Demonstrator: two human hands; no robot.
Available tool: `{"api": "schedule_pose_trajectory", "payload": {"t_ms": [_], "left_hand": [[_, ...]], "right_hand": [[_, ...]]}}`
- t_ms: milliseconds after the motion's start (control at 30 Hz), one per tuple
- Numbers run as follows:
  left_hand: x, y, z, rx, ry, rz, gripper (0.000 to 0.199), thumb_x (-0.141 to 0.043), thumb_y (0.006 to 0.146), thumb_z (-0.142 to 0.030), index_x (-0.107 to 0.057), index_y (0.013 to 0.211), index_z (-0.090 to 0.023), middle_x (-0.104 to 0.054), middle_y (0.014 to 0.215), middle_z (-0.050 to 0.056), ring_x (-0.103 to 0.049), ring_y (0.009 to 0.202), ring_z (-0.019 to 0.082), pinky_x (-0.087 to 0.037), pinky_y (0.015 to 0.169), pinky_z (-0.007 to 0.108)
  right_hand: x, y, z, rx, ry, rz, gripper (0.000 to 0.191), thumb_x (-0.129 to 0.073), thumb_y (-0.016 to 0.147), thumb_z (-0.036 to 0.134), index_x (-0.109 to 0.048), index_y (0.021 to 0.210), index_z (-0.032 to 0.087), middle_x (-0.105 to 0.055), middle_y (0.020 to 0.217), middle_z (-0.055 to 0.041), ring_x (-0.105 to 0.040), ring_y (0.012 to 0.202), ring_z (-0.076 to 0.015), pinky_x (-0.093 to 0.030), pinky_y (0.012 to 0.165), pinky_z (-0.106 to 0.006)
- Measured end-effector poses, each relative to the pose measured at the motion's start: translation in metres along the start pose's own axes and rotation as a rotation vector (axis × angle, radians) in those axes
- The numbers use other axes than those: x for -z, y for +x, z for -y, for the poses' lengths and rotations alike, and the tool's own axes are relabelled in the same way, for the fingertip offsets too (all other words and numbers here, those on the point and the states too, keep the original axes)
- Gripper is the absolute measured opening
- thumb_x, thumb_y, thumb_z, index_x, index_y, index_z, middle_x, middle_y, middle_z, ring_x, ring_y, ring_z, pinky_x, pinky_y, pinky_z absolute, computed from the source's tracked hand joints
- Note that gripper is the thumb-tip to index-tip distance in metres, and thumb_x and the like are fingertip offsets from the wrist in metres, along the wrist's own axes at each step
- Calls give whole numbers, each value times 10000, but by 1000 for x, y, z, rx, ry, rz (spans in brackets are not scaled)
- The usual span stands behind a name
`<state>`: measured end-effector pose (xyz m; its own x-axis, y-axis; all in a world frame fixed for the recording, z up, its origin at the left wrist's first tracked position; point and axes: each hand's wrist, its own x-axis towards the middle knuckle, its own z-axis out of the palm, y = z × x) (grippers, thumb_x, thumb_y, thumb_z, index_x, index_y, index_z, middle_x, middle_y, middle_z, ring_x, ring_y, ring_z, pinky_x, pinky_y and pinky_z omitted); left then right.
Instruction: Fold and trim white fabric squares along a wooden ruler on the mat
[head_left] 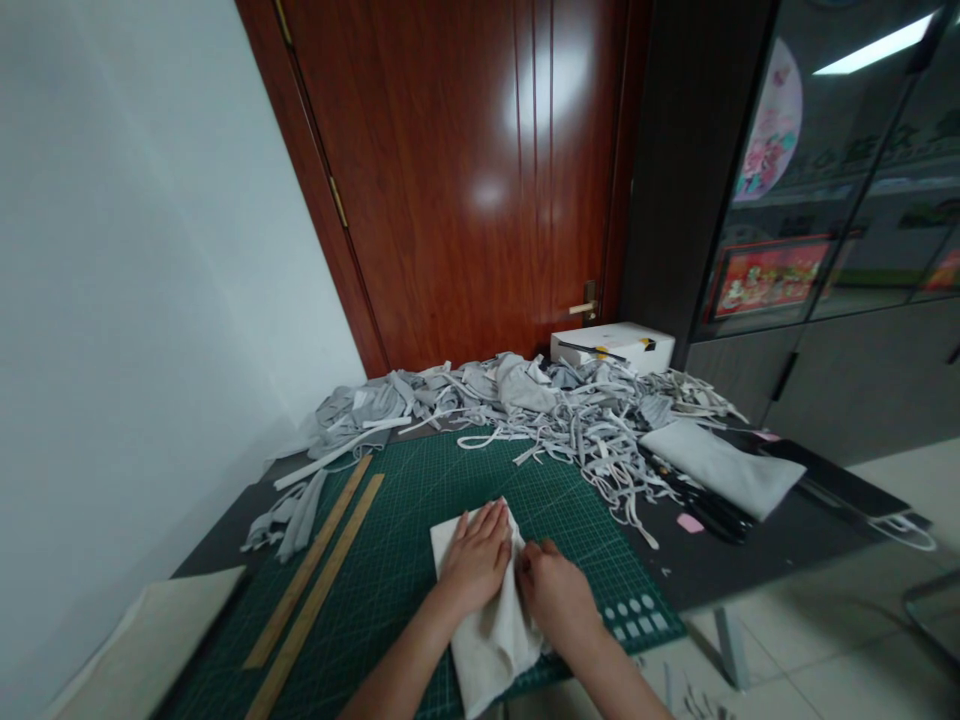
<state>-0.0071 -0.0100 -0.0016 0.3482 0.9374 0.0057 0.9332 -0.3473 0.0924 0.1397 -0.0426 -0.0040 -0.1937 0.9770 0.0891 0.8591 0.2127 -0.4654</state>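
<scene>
A cream-white piece of cloth lies on the green cutting mat, its near right side bunched into folds. My left hand rests flat on the cloth's far part, fingers stretched forward. Beside it, my right hand has its fingers curled together at the cloth's right edge, pinching the fabric there. The fingertips of the right hand are partly hidden behind the hand itself.
Two wooden rulers lie on the mat's left. Grey and white fabric strips pile along the back, before a white box. A folded pale cloth and a pink piece lie right. More cream cloth is at lower left.
</scene>
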Motion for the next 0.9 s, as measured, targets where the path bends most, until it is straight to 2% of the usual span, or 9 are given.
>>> {"api": "schedule_pose_trajectory", "payload": {"t_ms": [133,233,300,400,467,633,733,900], "left_hand": [[2,0,-1,-2,3,12,535,-188,951,-357,-236,1455,-181,-202,1523,25,-166,1406,183,-144,1144,464],[0,0,0,-11,16,2,530,-187,945,-310,-249,1450,-161,-209,1521,26,-163,1406,176,-139,1147,455],[-2,0,1,-18,20,-14,529,-199,936,-279,-259,1446,-156,-215,1518,24,-166,1405,170,-140,1148,449],[-4,1,3,-16,19,-25,533,-221,921,-250,-263,1445,-164,-227,1515,14,-175,1402,160,-146,1149,441],[-5,2,4,-8,20,-19,539,-232,911,-241,-265,1445,-170,-225,1516,5,-177,1402,156,-146,1150,434],[-3,3,3,-3,29,2,542,-227,908,-249,-276,1442,-174,-211,1520,-4,-161,1406,158,-134,1150,436],[-3,3,4,-13,28,-11,547,-249,899,-239,-275,1443,-191,-221,1518,3,-169,1404,161,-139,1147,441],[-5,3,6,-11,25,-11,552,-255,899,-239,-258,1449,-199,-232,1519,7,-155,1407,158,-132,1151,428]], "right_hand": [[-1,6,-2,-32,-5,-5,230,-395,883,156,-619,929,176,-664,867,-93,-652,774,-209,-409,631,-272],[0,13,1,-8,-34,-80,251,-409,869,139,-618,999,192,-646,925,-98,-629,845,-211,-422,662,-270],[0,18,4,25,-36,-118,256,-435,846,113,-651,946,208,-627,963,-94,-601,914,-208,-427,709,-263],[1,24,7,12,-52,-100,278,-431,843,87,-686,848,198,-628,926,-96,-587,923,-202,-428,733,-258],[2,26,8,9,-91,-95,286,-421,855,87,-689,874,184,-631,937,-108,-581,923,-211,-433,732,-268],[5,26,7,142,-136,-99,274,-433,851,90,-687,934,151,-633,986,-116,-550,965,-236,-427,814,-300],[6,26,5,146,-97,-88,269,-439,849,97,-681,959,140,-641,974,-110,-553,959,-230,-412,837,-292],[2,33,0,101,38,-59,256,-430,846,92,-679,888,133,-634,950,-119,-575,915,-210,-395,832,-277]]}}
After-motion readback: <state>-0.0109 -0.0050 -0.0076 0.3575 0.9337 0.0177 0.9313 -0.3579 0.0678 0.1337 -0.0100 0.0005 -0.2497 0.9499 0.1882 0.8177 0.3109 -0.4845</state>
